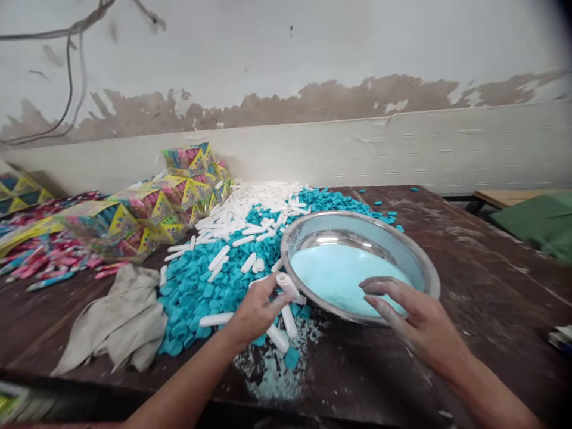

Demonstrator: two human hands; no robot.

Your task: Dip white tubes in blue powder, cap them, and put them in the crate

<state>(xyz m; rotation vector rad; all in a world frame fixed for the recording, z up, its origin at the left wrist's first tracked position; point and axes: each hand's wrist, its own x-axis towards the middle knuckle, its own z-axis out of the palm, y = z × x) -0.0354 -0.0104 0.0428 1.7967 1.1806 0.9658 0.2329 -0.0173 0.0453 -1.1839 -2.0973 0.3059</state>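
My left hand [257, 310] pinches a small white plastic tube [288, 285] just left of a steel bowl [426, 268]. The bowl holds pale blue powder [339, 274]. My right hand [413, 319] hovers over the bowl's near rim, fingers bent and apart, dusted with powder, holding nothing. A heap of blue caps [201, 286] and white tubes [250, 208] lies behind and left of the left hand. Two loose white tubes [283, 328] rest under the left hand.
A crumpled grey cloth [120, 319] lies at the left front. Colourful triangular packets [174, 196] are stacked at the back left, with pink and blue sticks [49, 262] beside them. Spilled powder [277, 369] dusts the brown table [491, 298]. A green sheet [540, 223] lies at far right.
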